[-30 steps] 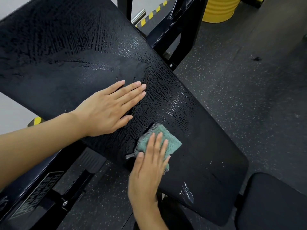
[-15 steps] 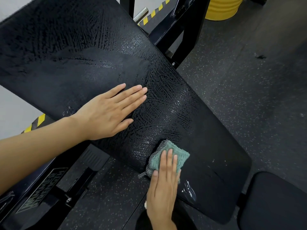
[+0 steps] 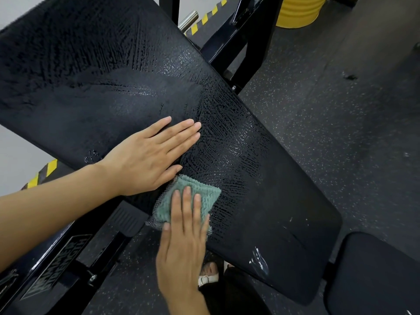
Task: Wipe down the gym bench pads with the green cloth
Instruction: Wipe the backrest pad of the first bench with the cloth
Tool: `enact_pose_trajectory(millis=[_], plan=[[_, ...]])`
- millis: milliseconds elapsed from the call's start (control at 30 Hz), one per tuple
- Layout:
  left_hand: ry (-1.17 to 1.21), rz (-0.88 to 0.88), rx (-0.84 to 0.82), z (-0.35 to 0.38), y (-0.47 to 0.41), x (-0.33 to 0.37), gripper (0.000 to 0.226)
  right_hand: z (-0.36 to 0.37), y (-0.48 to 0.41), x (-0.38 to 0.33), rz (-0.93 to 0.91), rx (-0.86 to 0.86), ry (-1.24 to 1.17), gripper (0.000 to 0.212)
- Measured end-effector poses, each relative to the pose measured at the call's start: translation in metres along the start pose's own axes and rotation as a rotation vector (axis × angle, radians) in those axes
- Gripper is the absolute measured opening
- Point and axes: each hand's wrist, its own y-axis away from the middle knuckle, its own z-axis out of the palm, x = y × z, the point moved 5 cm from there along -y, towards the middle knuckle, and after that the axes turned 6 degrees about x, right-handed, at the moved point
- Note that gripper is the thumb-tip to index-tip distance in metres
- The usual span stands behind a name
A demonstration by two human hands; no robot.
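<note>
The long black back pad [image 3: 272, 178] of the bench slants from upper left to lower right, streaked with wet wipe marks. My left hand [image 3: 147, 155] lies flat on it, fingers straight and together. Just below its thumb, my right hand [image 3: 184, 228] presses the folded green cloth [image 3: 204, 196] onto the pad near its near edge, fingers straight on top of the cloth. A white smear [image 3: 259, 260] shows near the pad's lower end. The black seat pad [image 3: 375, 276] sits at the lower right.
The black steel frame [image 3: 56, 269] runs under the pad at lower left, and an upright [image 3: 245, 42] stands behind it. A yellow drum [image 3: 297, 12] stands at the top. Speckled rubber floor [image 3: 341, 133] spreads to the right. A sandalled foot [image 3: 208, 273] shows below the pad.
My right hand slid the cloth down the pad toward its lower end, then back up to just under my left thumb. The left hand stayed flat in place.
</note>
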Motion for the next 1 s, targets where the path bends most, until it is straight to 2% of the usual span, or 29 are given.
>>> enact_pose_trajectory(millis=[133, 267, 467, 633, 900, 1000], plan=[[0.011, -0.002, -0.002, 0.001, -0.002, 0.002, 0.067, -0.012, -0.005, 0.03, 0.121, -0.012, 0.032, 0.051], [0.008, -0.004, -0.003, 0.001, -0.005, 0.004, 0.067, -0.023, -0.015, 0.065, 0.175, 0.048, -0.011, 0.052], [0.008, -0.024, -0.005, 0.002, -0.009, 0.007, 0.066, -0.031, -0.082, 0.107, 0.335, 0.106, -0.067, 0.058], [-0.002, -0.056, -0.012, 0.002, -0.015, 0.012, 0.066, -0.038, -0.097, 0.115, 0.268, 0.028, -0.086, 0.059], [-0.014, -0.1, -0.035, 0.01, -0.032, 0.023, 0.067, -0.036, -0.014, 0.091, 0.027, -0.097, -0.012, 0.054], [-0.013, -0.102, -0.039, 0.014, -0.04, 0.029, 0.067, -0.035, -0.017, 0.098, -0.019, -0.114, 0.007, 0.055]])
